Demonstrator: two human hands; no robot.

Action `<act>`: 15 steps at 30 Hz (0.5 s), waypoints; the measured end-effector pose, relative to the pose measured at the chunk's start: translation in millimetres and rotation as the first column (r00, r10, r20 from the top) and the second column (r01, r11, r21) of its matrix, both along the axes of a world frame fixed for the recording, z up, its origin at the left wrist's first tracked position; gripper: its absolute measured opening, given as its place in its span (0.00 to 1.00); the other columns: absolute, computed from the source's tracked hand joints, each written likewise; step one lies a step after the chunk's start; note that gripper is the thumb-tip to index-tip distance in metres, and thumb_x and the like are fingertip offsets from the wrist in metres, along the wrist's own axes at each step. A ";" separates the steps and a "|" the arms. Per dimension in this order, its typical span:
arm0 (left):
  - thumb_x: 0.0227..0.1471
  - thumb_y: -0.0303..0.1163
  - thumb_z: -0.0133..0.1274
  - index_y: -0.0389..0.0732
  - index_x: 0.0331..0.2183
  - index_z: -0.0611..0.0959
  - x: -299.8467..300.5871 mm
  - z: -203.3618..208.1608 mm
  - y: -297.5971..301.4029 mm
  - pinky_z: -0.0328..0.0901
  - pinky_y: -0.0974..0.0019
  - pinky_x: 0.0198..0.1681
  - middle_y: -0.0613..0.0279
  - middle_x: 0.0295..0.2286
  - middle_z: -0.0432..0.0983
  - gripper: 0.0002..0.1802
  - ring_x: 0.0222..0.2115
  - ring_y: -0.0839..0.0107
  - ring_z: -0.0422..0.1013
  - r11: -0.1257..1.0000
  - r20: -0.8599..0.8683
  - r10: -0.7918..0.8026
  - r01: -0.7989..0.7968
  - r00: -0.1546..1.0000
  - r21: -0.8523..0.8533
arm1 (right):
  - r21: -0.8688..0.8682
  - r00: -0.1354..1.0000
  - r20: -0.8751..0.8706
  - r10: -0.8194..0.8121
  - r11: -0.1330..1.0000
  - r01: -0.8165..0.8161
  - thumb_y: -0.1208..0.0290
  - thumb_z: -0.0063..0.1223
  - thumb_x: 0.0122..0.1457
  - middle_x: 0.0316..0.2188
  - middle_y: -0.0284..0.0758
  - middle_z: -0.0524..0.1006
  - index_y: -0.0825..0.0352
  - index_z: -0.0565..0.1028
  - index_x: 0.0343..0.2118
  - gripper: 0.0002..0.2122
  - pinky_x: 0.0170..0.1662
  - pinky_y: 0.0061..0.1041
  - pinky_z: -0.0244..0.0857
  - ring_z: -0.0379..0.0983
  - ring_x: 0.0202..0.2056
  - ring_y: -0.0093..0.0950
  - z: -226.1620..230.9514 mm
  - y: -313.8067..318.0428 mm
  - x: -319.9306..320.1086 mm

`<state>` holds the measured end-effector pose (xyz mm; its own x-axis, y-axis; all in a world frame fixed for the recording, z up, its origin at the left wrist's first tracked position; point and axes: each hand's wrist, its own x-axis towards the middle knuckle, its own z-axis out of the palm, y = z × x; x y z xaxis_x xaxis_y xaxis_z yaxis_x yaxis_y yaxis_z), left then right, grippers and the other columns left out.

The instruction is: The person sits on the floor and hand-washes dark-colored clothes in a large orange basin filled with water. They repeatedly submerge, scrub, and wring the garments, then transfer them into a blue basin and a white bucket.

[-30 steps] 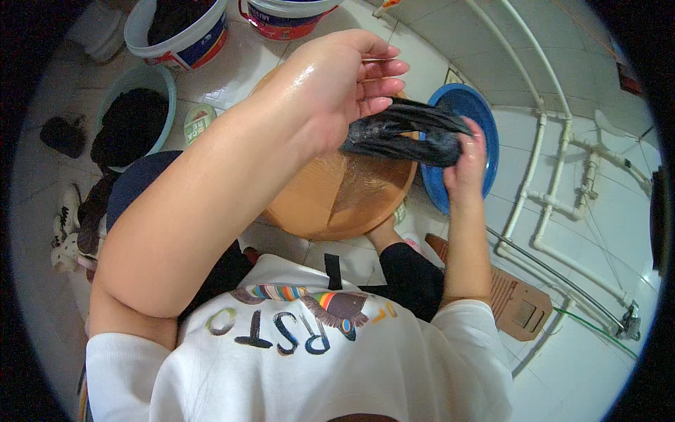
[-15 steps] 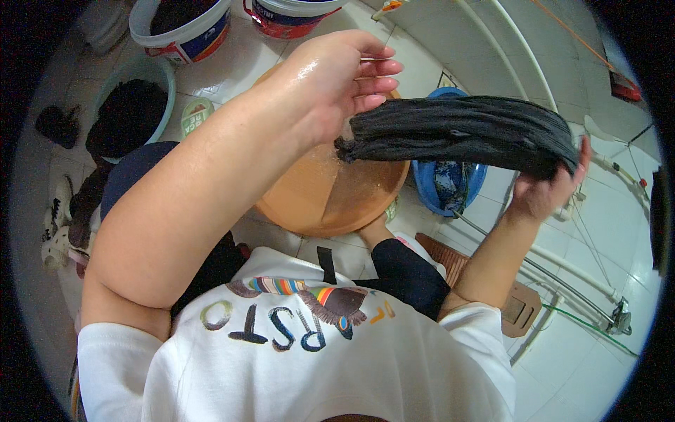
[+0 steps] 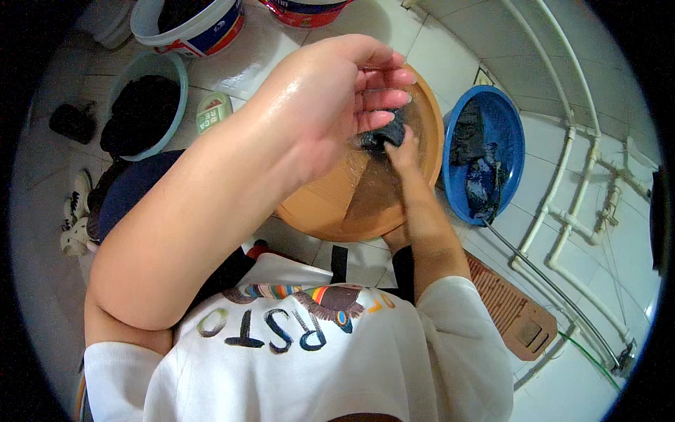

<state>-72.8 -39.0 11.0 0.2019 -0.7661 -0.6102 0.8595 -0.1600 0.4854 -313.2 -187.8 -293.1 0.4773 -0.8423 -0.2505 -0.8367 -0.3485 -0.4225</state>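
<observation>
- Swings from right of frame to orange basin (image 3: 320,204), upper centre, with dark cloth (image 3: 395,129) bunched, no longer stretched out.
- Grips with curled right hand (image 3: 405,150).
- Holds left hand (image 3: 344,98) half-open, seemingly empty.

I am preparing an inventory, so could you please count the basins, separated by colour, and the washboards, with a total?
Orange basin: 1
Blue basin: 1
Pale blue-green basin: 1
Brown washboard: 1
Total: 4
</observation>
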 end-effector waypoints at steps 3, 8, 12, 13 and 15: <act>0.48 0.36 0.43 0.40 0.32 0.73 -4.2 2.2 -0.9 0.61 0.73 0.34 0.64 0.29 0.72 0.11 0.30 0.74 0.68 1.000 0.013 -0.017 0.017 1.000 0.024 | -0.126 0.929 -0.340 0.147 0.972 -0.200 0.72 0.51 0.45 0.36 0.44 0.68 0.61 0.58 0.53 0.29 0.42 0.35 0.60 0.66 0.39 0.40 -35.3 41.8 -24.3; 0.49 0.37 0.42 0.40 0.32 0.74 -6.4 -3.0 -1.4 0.61 0.73 0.35 0.64 0.29 0.73 0.12 0.31 0.74 0.69 0.998 0.008 -0.051 0.051 0.999 0.022 | 0.120 0.617 -0.574 0.538 0.801 -0.587 0.67 0.45 0.49 0.33 0.42 0.72 0.60 0.58 0.54 0.26 0.39 0.34 0.61 0.70 0.33 0.34 -86.9 19.9 -68.1; 0.49 0.37 0.42 0.41 0.32 0.74 -7.3 -5.1 -6.2 0.61 0.73 0.35 0.65 0.29 0.73 0.12 0.31 0.74 0.69 0.996 -0.001 -0.084 0.084 0.996 -0.006 | -0.255 0.936 -0.112 0.335 0.900 -0.353 0.61 0.46 0.50 0.27 0.44 0.73 0.65 0.60 0.51 0.25 0.30 0.38 0.65 0.71 0.26 0.36 -163.0 -30.7 -105.7; 0.49 0.37 0.41 0.41 0.32 0.74 -8.0 -8.5 -5.0 0.61 0.73 0.35 0.65 0.29 0.73 0.12 0.31 0.74 0.69 0.997 0.007 -0.077 0.077 0.997 0.002 | -0.126 0.983 -0.028 0.179 0.975 -0.181 0.61 0.46 0.49 0.28 0.45 0.73 0.67 0.62 0.48 0.23 0.32 0.36 0.65 0.71 0.27 0.36 -152.4 -15.7 -87.1; 0.50 0.37 0.41 0.41 0.32 0.74 -7.9 -9.6 -0.1 0.61 0.73 0.35 0.65 0.29 0.73 0.12 0.31 0.74 0.69 0.999 0.007 -0.039 0.039 0.999 0.018 | 0.114 0.975 0.092 -0.200 0.975 0.189 0.63 0.48 0.47 0.31 0.45 0.73 0.69 0.68 0.41 0.20 0.35 0.33 0.65 0.70 0.30 0.36 -106.4 15.4 -43.1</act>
<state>-80.7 -39.1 1.3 0.1765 -0.7626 -0.6224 0.8488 -0.2022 0.4885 -356.3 -172.4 -399.5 0.3342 -0.8934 -0.3001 -0.8348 -0.1328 -0.5343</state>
